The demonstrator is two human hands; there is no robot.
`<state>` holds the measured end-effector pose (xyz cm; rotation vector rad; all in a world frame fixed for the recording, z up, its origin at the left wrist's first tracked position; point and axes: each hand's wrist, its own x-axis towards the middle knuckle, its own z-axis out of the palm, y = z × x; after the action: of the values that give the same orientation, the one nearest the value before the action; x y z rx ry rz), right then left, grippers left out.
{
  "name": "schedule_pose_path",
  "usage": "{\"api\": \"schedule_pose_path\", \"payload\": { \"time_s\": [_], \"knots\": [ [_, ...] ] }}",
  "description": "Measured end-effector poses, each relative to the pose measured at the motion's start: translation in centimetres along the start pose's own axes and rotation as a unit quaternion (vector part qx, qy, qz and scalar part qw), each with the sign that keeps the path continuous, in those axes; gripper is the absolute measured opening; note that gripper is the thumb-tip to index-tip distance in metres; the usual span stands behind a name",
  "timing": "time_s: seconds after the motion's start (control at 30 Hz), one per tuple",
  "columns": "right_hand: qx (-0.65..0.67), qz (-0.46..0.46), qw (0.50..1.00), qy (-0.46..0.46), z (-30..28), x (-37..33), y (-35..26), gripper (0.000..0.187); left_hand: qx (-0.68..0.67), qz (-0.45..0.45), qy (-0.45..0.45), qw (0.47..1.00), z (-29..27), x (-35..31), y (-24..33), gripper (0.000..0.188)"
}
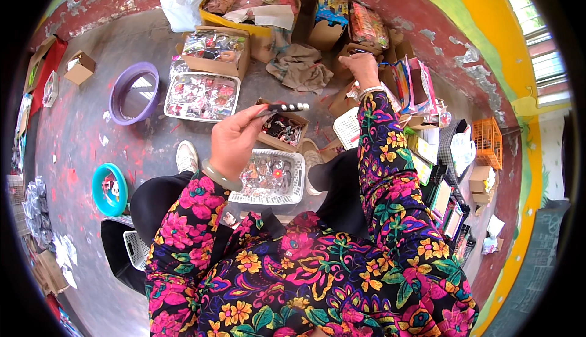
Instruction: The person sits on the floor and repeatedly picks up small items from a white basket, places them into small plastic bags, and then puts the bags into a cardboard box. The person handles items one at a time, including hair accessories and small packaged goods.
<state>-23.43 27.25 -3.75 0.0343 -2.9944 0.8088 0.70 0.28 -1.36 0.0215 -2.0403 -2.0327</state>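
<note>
My left hand [234,146], with a pale bangle at its wrist, pinches a slim black piece with white bead-like parts [289,107]. The piece points right, above a small cardboard box [282,140] of dark small items. Below that hand stands a white basket [298,178] of small packaged pieces, between my feet. My right hand [361,68] reaches far forward over the cardboard boxes on the right. Its fingers are drawn together; whatever they hold, if anything, cannot be made out. A dark-rimmed opening of a box [365,49] lies just beyond it.
Ahead are a white tray of packaged accessories [172,115], a cardboard box of packets [239,68] and a crumpled cloth [299,71]. A purple basin [152,108] and a teal basin [96,190] stand left. On the right are an orange crate [488,143] and stacked goods along the wall.
</note>
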Motion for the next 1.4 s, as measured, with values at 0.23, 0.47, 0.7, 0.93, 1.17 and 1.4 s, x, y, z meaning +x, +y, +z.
{"api": "schedule_pose_path", "payload": {
  "time_s": [0.23, 0.47, 0.7, 0.93, 1.17, 1.4],
  "knots": [
    [0.278, -0.025, 0.950, -0.138, -2.8, -4.0, -6.5, 0.024, -0.232, -0.276, -0.029, 0.932, -0.9, 0.7, 0.9, 0.018],
    [0.349, -0.169, 0.867, -0.314, -3.4, -12.1, -14.5, 0.028, -0.292, -0.279, -0.071, 0.912, -1.1, 0.7, 0.8, 0.023],
    [0.331, -0.198, 0.882, -0.273, -3.1, -12.4, -14.6, 0.018, -0.317, -0.300, -0.097, 0.894, -1.2, 0.7, 0.7, 0.026],
    [0.313, -0.197, 0.878, -0.305, -3.0, -11.9, -14.0, 0.019, -0.323, -0.295, -0.102, 0.893, -1.2, 0.6, 0.8, 0.030],
    [0.285, -0.258, 0.864, -0.327, -2.7, -11.6, -13.7, 0.016, -0.258, -0.298, -0.110, 0.912, -1.2, 0.6, 0.1, 0.029],
    [0.300, -0.147, 0.867, -0.370, -3.0, -11.8, -14.4, 0.031, -0.275, -0.271, -0.103, 0.917, -0.8, 0.6, 0.0, 0.026]
  ]
}}
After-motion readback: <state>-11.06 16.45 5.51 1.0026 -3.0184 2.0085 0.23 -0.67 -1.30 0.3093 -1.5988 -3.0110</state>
